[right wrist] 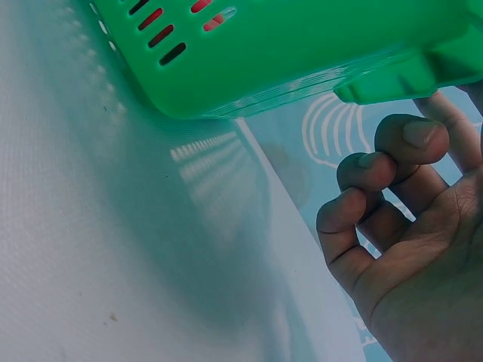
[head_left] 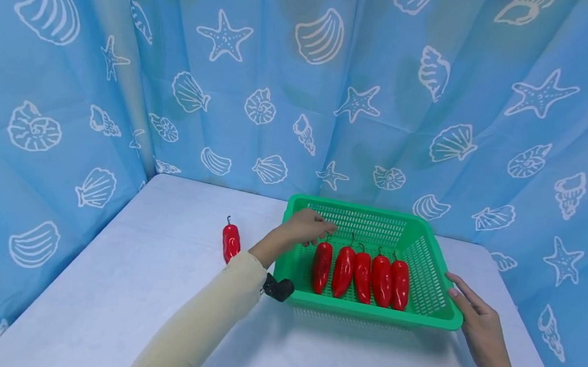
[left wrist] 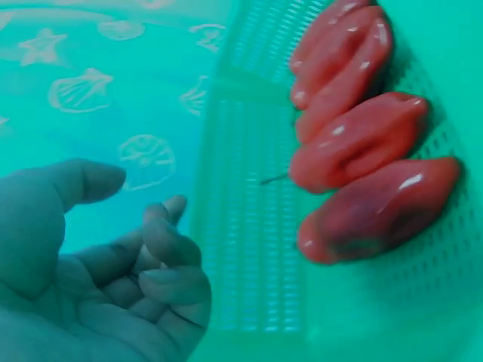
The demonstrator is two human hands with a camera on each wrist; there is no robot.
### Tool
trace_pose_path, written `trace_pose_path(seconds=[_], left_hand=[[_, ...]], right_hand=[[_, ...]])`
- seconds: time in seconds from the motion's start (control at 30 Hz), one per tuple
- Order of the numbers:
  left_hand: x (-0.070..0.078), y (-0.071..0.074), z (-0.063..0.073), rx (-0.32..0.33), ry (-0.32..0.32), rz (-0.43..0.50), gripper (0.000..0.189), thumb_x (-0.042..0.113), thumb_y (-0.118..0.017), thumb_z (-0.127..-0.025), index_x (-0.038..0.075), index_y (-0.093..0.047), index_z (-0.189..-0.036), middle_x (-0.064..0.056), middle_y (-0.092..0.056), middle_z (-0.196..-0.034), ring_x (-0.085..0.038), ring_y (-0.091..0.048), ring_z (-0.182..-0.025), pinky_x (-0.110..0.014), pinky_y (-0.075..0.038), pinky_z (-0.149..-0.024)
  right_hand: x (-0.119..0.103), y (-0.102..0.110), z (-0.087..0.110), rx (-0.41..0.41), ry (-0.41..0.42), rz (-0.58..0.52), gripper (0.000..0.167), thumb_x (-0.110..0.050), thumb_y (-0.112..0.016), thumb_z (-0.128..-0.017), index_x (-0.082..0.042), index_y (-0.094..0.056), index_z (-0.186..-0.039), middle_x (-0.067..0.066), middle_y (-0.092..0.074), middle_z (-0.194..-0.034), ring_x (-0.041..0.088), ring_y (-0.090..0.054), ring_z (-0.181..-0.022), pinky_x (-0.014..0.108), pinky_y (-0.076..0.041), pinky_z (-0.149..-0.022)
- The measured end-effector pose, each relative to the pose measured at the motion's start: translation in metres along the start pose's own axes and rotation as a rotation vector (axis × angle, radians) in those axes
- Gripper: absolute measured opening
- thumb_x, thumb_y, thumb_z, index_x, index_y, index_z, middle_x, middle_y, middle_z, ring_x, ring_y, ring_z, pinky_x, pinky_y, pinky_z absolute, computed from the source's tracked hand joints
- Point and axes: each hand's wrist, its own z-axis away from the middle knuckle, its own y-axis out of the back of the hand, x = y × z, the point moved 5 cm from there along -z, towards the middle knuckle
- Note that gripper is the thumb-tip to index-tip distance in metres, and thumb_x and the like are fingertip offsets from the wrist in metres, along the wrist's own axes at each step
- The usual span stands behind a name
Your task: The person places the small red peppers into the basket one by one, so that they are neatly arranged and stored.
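Observation:
Several red peppers (head_left: pixel 343 271) lie side by side in a green plastic basket (head_left: pixel 367 310), stems toward the back. My left hand (head_left: pixel 307 227) hovers over the basket's left part, just behind the leftmost pepper (left wrist: pixel 381 211), which has a dark patch. In the left wrist view its fingers are loosely bent, with nothing between them and the thumb. At the basket's right rim, my right hand (head_left: pixel 480 320) grips the edge, thumb at the top and the index finger along the outside. The other fingers (right wrist: pixel 343 215) curl free below the rim in the right wrist view.
One more red pepper (head_left: pixel 230 242) lies on the white tabletop (head_left: pixel 125 285) left of the basket, partly behind my left sleeve. A blue curtain (head_left: pixel 280 90) with white shells and starfish hangs behind and along both sides of the table.

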Motion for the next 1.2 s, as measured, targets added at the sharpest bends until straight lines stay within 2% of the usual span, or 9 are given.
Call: trace_pose_path(seconds=[0.07, 0.17, 0.43, 0.63, 0.73, 0.9, 1.03, 1.2], left_hand=[[0.000, 0.009, 0.006, 0.010, -0.032, 0.064, 0.029, 0.032, -0.059, -0.099, 0.008, -0.074, -0.101, -0.005, -0.062, -0.085, -0.017, -0.052, -0.065, -0.027, -0.045, -0.058], [-0.002, 0.022, 0.015, 0.045, -0.051, 0.100, 0.030, 0.034, -0.059, -0.099, 0.009, -0.075, -0.104, -0.006, -0.062, -0.089, -0.017, -0.052, -0.065, -0.028, -0.047, -0.059], [-0.016, 0.042, 0.031, 0.130, -0.036, 0.147, 0.029, 0.038, -0.058, -0.099, 0.015, -0.074, -0.106, -0.004, -0.060, -0.087, -0.018, -0.055, -0.073, -0.036, -0.052, -0.071], [-0.033, 0.058, 0.040, 0.220, -0.036, 0.242, 0.029, 0.033, -0.056, -0.098, 0.011, -0.073, -0.107, -0.004, -0.055, -0.078, -0.017, -0.051, -0.065, -0.027, -0.045, -0.060], [-0.045, 0.069, 0.047, 0.263, -0.038, 0.299, 0.031, 0.033, -0.053, -0.098, 0.011, -0.073, -0.108, -0.006, -0.055, -0.082, -0.020, -0.052, -0.067, -0.029, -0.046, -0.062], [-0.069, 0.083, 0.060, 0.310, -0.033, 0.376, 0.035, 0.035, -0.052, -0.099, 0.012, -0.072, -0.115, -0.011, -0.056, -0.093, -0.024, -0.056, -0.078, -0.029, -0.051, -0.070], [-0.091, 0.087, 0.064, 0.335, 0.027, 0.410, 0.035, 0.035, -0.052, -0.099, 0.012, -0.071, -0.117, -0.012, -0.055, -0.097, -0.024, -0.055, -0.078, -0.029, -0.050, -0.069], [-0.114, 0.088, 0.066, 0.361, 0.085, 0.442, 0.032, 0.032, -0.054, -0.098, 0.012, -0.070, -0.117, -0.013, -0.054, -0.092, -0.025, -0.054, -0.073, -0.032, -0.048, -0.070]], right_hand=[[0.000, 0.000, 0.000, -0.007, 0.005, 0.001, 0.067, -0.059, -0.054, -0.096, -0.026, -0.041, -0.154, 0.021, -0.033, -0.157, -0.007, -0.063, -0.088, 0.019, -0.053, -0.071], [0.000, 0.001, 0.001, -0.010, 0.011, 0.006, 0.067, -0.059, -0.054, -0.096, -0.027, -0.041, -0.154, 0.021, -0.031, -0.158, -0.008, -0.062, -0.088, 0.019, -0.053, -0.071], [0.002, 0.002, 0.001, -0.007, -0.009, 0.023, 0.071, -0.062, -0.053, -0.095, -0.026, -0.040, -0.154, 0.018, -0.028, -0.159, -0.011, -0.058, -0.090, 0.017, -0.051, -0.072], [0.002, 0.000, 0.002, -0.013, -0.021, 0.018, 0.072, -0.062, -0.053, -0.095, -0.024, -0.039, -0.154, 0.016, -0.025, -0.161, -0.014, -0.053, -0.094, 0.015, -0.050, -0.073], [-0.001, -0.001, 0.001, -0.014, -0.001, 0.022, 0.071, -0.061, -0.053, -0.095, -0.024, -0.039, -0.154, 0.017, -0.026, -0.161, -0.014, -0.054, -0.095, 0.015, -0.050, -0.073], [-0.003, 0.000, -0.001, -0.010, 0.013, 0.039, 0.070, -0.061, -0.052, -0.096, -0.025, -0.039, -0.154, 0.019, -0.029, -0.159, -0.010, -0.058, -0.091, 0.018, -0.052, -0.072], [-0.004, 0.002, -0.001, -0.007, 0.018, 0.030, 0.070, -0.060, -0.052, -0.096, -0.025, -0.039, -0.154, 0.020, -0.030, -0.159, -0.008, -0.060, -0.090, 0.019, -0.052, -0.071], [-0.001, 0.001, 0.001, -0.011, -0.011, 0.006, 0.072, -0.061, -0.053, -0.095, -0.024, -0.039, -0.155, 0.017, -0.025, -0.161, -0.014, -0.055, -0.094, 0.017, -0.052, -0.073]])
